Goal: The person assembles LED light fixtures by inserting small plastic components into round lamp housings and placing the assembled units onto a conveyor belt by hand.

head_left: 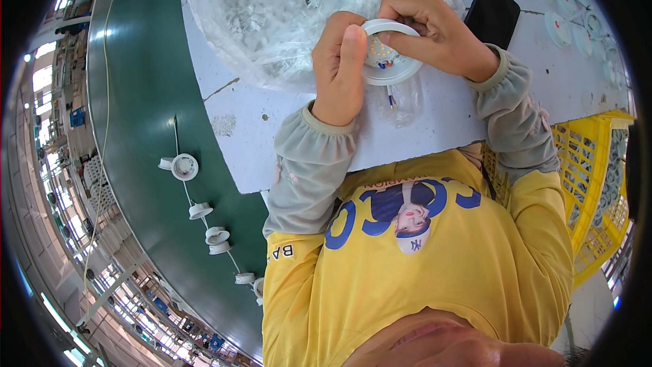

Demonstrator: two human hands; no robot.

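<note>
A round white lamp housing [402, 76] is held up over the white work table [448, 119]. Inside its ring sits a board with small yellowish LEDs, and red and blue wire ends show near the lower part. My left hand [337, 68] grips the left side of the rim, thumb raised along it. On the upper right my right hand [435, 35] holds the rim, with its thumb reaching into the ring over the board. Below the housing, wire ends hang in front of a small clear plastic piece [402, 110]. Some right fingertips are hidden behind the rim.
Behind my hands lies a large clear plastic bag [251, 41] of small white parts. A black phone [492, 15] rests to the right, near several clear discs [558, 29]. White lamp housings [184, 166] line the green conveyor belt [146, 88]. A yellow crate [577, 183] stands at right.
</note>
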